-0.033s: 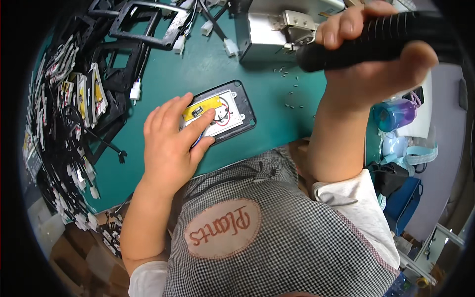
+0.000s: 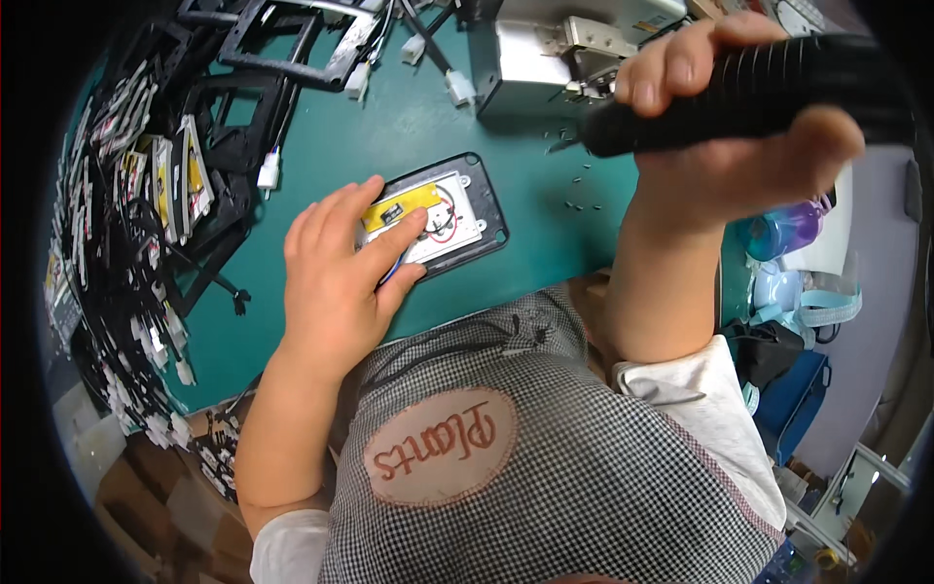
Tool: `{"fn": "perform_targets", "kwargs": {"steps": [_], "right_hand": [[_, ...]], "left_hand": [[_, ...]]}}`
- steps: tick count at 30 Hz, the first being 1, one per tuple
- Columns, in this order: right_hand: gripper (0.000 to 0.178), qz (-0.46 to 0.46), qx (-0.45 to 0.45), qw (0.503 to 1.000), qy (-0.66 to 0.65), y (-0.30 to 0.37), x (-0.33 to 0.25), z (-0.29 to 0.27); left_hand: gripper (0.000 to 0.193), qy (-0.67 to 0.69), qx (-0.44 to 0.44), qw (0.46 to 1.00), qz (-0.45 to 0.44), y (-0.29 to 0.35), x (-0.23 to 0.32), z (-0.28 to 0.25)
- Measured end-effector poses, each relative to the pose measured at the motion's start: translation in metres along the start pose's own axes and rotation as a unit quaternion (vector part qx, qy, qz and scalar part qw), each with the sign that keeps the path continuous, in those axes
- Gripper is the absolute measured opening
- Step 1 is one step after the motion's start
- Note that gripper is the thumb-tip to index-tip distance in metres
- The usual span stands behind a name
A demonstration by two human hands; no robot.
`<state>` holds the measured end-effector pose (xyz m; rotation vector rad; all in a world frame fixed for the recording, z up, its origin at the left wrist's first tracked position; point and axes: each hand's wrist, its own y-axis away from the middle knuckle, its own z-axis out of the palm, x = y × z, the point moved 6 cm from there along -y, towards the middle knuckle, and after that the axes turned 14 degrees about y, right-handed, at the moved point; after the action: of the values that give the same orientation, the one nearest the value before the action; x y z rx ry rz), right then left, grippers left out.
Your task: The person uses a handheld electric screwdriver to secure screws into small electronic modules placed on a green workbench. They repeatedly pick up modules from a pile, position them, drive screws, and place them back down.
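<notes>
My left hand [image 2: 336, 258] grips the left end of a rectangular black plastic housing [image 2: 493, 200] lying on the green table. Inside the housing are a white board [image 2: 470, 229], a strip of yellow tape [image 2: 421, 198] and thin red, black and blue wires. The index fingertip rests on the board, with the thumb lower down near the blue wire. Raised at the upper right, my right hand [image 2: 715, 165] is closed around a thick black electric screwdriver [image 2: 749, 92]. Its thin bit [image 2: 564, 147] points left above the table, apart from the housing.
A metal box-shaped machine [image 2: 530, 63] stands at the back. Several small screws [image 2: 576, 180] lie scattered before it. Black frames [image 2: 292, 54], a pile of wired boards [image 2: 161, 185] and white connectors [image 2: 269, 170] crowd the left. A blue-purple bottle [image 2: 783, 229] is at the right.
The screwdriver's tip has dropped slightly away from the metal machine, and its bit now shows against the table. My left hand stays on the housing.
</notes>
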<state>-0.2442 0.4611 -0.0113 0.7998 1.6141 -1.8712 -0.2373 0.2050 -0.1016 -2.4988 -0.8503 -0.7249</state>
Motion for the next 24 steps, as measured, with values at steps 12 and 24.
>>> {"fn": "perform_targets", "kwargs": {"steps": [12, 24], "right_hand": [[0.091, 0.136, -0.017, 0.989, 0.05, 0.063, 0.02, 0.061], [0.061, 0.075, -0.159, 0.977, 0.123, 0.062, 0.012, 0.073]], "left_hand": [[0.051, 0.004, 0.016, 1.0, -0.005, 0.003, -0.004, 0.002], [0.05, 0.029, 0.027, 0.999, -0.006, 0.003, -0.005, 0.001]]}}
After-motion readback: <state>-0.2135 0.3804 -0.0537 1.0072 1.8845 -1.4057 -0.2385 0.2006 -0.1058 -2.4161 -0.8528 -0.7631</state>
